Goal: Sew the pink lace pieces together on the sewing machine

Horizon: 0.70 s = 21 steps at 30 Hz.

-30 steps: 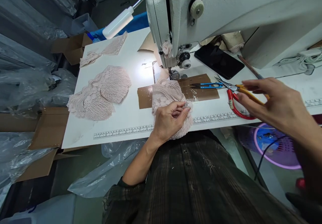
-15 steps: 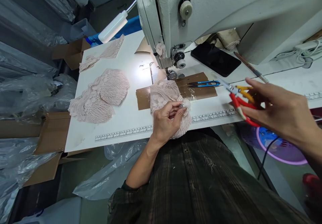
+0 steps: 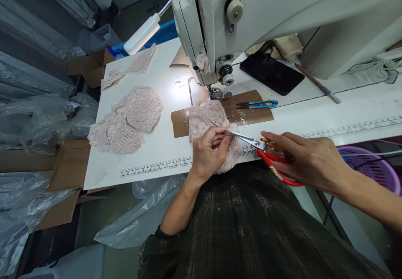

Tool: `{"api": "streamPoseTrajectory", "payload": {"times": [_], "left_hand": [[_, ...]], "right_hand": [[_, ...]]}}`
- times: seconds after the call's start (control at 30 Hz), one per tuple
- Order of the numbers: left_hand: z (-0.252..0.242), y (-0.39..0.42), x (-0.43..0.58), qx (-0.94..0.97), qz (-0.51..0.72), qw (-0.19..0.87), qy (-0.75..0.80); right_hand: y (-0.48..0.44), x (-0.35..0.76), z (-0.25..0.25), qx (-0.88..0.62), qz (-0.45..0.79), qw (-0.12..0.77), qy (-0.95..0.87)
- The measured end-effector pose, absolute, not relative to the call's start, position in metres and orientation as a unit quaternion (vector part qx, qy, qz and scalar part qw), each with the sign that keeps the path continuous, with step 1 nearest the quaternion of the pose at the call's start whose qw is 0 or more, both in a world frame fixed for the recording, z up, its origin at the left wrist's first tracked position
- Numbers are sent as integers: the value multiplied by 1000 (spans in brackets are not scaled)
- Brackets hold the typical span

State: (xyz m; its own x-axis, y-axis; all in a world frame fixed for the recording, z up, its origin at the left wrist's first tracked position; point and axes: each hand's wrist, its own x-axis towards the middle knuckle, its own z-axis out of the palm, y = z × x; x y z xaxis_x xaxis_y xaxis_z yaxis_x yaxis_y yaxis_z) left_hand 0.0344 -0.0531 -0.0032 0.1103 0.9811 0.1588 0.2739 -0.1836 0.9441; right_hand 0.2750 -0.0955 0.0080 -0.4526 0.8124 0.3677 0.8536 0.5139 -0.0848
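The left hand (image 3: 209, 151) is closed in a pinch on the near edge of the pink lace piece (image 3: 205, 116), holding a small tuft up off the counter (image 3: 314, 116) so it stands free of the rest. The right hand (image 3: 304, 162) is wrapped round the red and orange handles of the scissors (image 3: 260, 145), whose blades are nearly together (tips right at the pinched tuft). The lace lies just in front of the sewing machine (image 3: 266, 11), with blue snips (image 3: 257, 103) within reach.

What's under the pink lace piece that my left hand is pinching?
The lace piece, pinched by the left hand, lies partly on a brown patch on the white table; its near end hangs off the edge. The lace hides the patch's middle.
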Motion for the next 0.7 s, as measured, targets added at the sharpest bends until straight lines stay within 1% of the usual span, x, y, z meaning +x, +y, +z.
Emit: {"api": "streamPoseTrajectory", "payload": {"times": [0.17, 0.3, 0.5, 0.7], "left_hand": [[-2, -53, 35, 631, 448, 399, 492], [-3, -53, 34, 631, 442, 399, 497], [-4, -53, 34, 630, 441, 399, 498], [-3, -53, 34, 636, 438, 397, 497]], "right_hand": [[-98, 275, 14, -504, -59, 145, -849], [-99, 276, 14, -499, -66, 140, -852], [-100, 277, 10, -491, -48, 159, -855], [-99, 274, 14, -496, -57, 142, -855]]}}
